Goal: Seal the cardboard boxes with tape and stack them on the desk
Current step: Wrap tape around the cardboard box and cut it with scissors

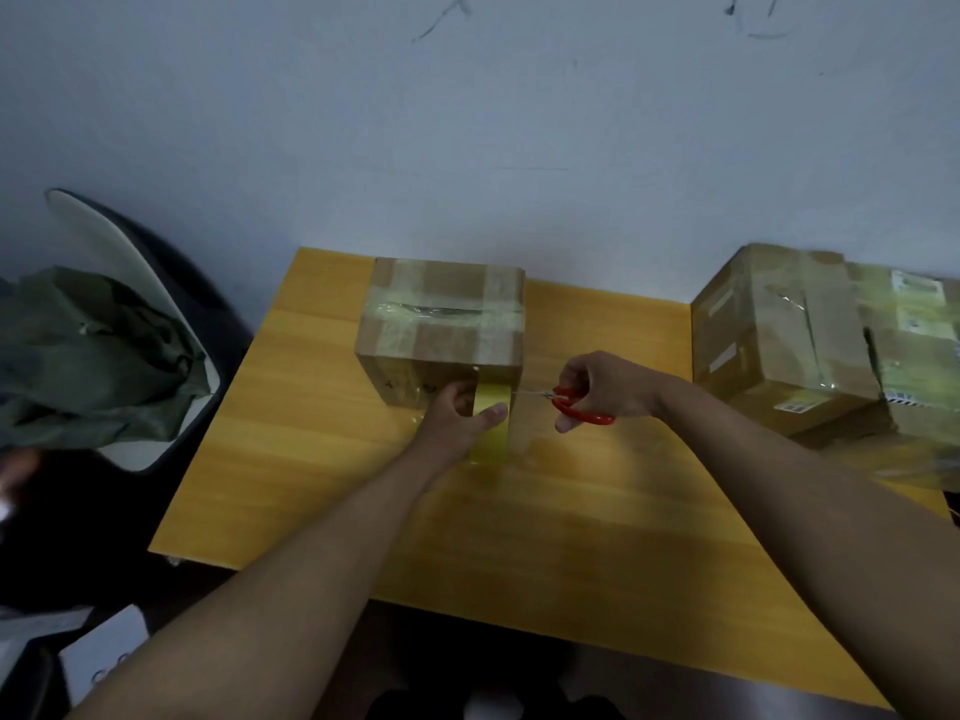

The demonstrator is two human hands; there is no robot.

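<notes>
- on the yellow worktop [545, 537], near its far edge, stands a cardboard box [441, 324], its top crossed with clear tape strips.
- against the box's near face, the left hand [457, 415] grips a roll of yellowish tape [491, 423], thumb curled over the roll, which stands on its edge on the worktop.
- a strip of tape runs from the roll up the box's front face toward the top edge.
- just right of the roll, the right hand [605, 387] holds red-handled scissors [571, 405], fingers curled through the loops; the blades point left toward the tape strip, but whether they touch it cannot be told.
- at the right edge of the worktop, well apart from the first box, sits a larger cardboard box [789, 340] with tape and labels, with another taped package [914, 345] touching its right side.
- left of the worktop, a chair [130, 283] carries a dark green cloth [88, 356].
</notes>
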